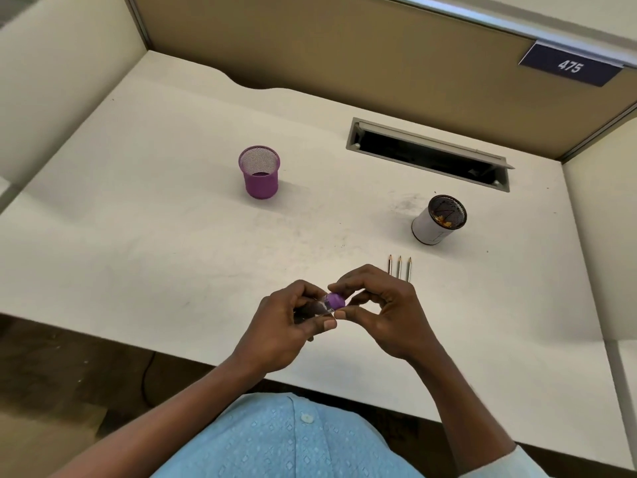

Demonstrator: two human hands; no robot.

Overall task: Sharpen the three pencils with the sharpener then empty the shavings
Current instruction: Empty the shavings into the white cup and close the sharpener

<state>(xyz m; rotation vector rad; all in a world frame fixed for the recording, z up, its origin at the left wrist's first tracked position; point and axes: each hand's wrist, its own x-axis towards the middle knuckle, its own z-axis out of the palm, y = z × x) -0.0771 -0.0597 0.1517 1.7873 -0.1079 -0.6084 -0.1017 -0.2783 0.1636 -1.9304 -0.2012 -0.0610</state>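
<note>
Both hands hold a small sharpener [330, 302] with a purple cap and a clear shavings case, above the desk's near edge. My left hand [286, 326] grips the clear case between thumb and fingers. My right hand [379, 312] pinches the purple cap from the right. Three pencils [399, 268] lie side by side on the desk just behind my right hand, sharpened tips pointing away; their lower ends are hidden by that hand.
A purple mesh cup [260, 174] stands at the middle back of the white desk [155, 236]. A white cup [437, 220] with a dark mesh inside and shavings in it stands at the right. An open cable slot [427, 155] lies behind it. Partition walls enclose the desk.
</note>
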